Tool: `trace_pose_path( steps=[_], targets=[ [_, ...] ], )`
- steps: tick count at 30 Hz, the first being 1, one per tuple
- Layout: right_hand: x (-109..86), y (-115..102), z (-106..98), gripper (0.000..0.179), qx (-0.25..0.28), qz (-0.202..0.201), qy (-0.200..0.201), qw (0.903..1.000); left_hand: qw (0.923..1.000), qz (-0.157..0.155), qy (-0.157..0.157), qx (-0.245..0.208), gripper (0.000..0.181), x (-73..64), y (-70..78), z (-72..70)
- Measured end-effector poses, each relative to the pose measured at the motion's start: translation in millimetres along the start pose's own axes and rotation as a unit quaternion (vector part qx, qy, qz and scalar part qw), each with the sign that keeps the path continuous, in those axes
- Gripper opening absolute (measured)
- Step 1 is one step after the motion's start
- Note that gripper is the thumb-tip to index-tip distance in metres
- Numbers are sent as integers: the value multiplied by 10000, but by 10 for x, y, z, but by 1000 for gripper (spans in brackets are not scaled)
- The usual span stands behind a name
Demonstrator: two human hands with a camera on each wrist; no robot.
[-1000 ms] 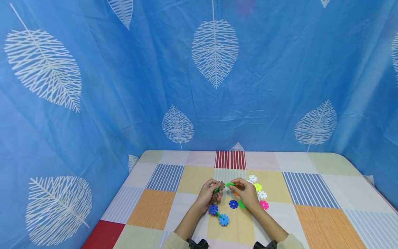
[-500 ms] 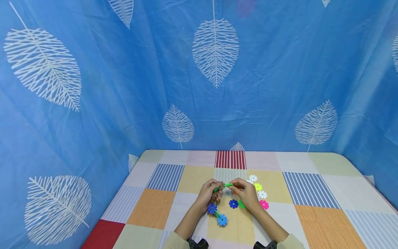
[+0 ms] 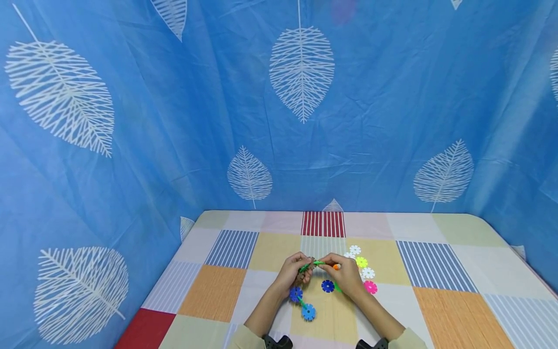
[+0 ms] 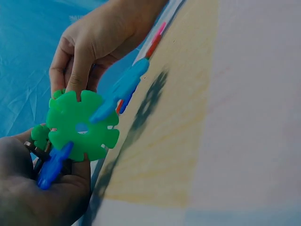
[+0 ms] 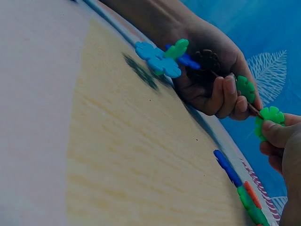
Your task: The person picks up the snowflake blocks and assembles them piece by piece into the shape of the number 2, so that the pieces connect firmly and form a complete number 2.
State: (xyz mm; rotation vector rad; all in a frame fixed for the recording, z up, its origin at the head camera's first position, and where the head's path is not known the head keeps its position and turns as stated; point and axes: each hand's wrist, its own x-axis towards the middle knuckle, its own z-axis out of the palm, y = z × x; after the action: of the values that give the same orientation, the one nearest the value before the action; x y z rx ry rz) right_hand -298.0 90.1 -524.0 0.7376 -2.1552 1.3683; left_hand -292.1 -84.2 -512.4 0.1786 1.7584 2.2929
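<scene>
My left hand (image 3: 287, 275) holds a chain of notched plastic snowflake discs slotted edge to edge. Brown and green discs sit among its fingers. Below them hang a dark blue disc (image 3: 295, 294), a green one (image 4: 82, 129) and, at the free end, a light blue disc (image 3: 308, 312). Thumb and fingers of my right hand (image 3: 346, 276) pinch another green disc (image 5: 270, 113) with its edge right at the uppermost brown disc (image 3: 312, 261). Both hands are held over the tablecloth, close together; the left fingers partly hide the brown discs.
Loose discs lie under and beyond the right hand: dark blue (image 3: 328, 286), orange (image 3: 336, 266), yellow (image 3: 361, 262), pink (image 3: 370, 287) and several white ones (image 3: 368, 273). A patchwork cloth (image 3: 440, 310) covers the table, with a blue leaf-print curtain (image 3: 370, 106) behind.
The right hand has shifted slightly left and down, bringing its green disc from a small gap up to the brown disc. The hanging end of the chain has swung a little left and downward.
</scene>
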Motion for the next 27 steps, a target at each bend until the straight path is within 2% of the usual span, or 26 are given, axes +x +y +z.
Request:
trace_pose_path(
  steps=[7, 10, 12, 15, 19, 21, 23, 25, 27],
  targets=[
    [10, 21, -50, 18, -62, 10, -75, 10000, 10000, -34, 35, -8, 16, 30, -29, 25],
    [4, 85, -99, 29, -512, 15, -198, 9985, 9998, 6, 80, -192, 13, 43, -39, 32],
    [-11, 131, -144, 35, -1080, -14, -288, 9937, 9994, 16, 106, -319, 13, 39, -41, 32],
    [-40, 181, -215, 34, -2007, -62, -465, 9785, 9994, 37, 101, -331, 24, 30, -38, 32],
    [-63, 194, -280, 28, -2573, -10, -701, 9638, 9997, 26, 94, -227, 33, 31, -41, 42],
    [-65, 193, -292, 27, -2591, 107, -723, 9631, 9997, -18, 125, -190, 33, 31, -42, 51],
    [-62, 186, -291, 25, -2387, 313, -703, 9680, 9997, -103, 163, -159, 34, 27, -39, 56],
    [-59, 177, -280, 22, -1882, 686, -606, 9779, 9997, -148, 176, -129, 33, 0, -8, 70],
    [-50, 156, -270, 20, -1097, 1211, -447, 9855, 9996, -144, 208, -113, 33, -8, -10, 70]
  ],
)
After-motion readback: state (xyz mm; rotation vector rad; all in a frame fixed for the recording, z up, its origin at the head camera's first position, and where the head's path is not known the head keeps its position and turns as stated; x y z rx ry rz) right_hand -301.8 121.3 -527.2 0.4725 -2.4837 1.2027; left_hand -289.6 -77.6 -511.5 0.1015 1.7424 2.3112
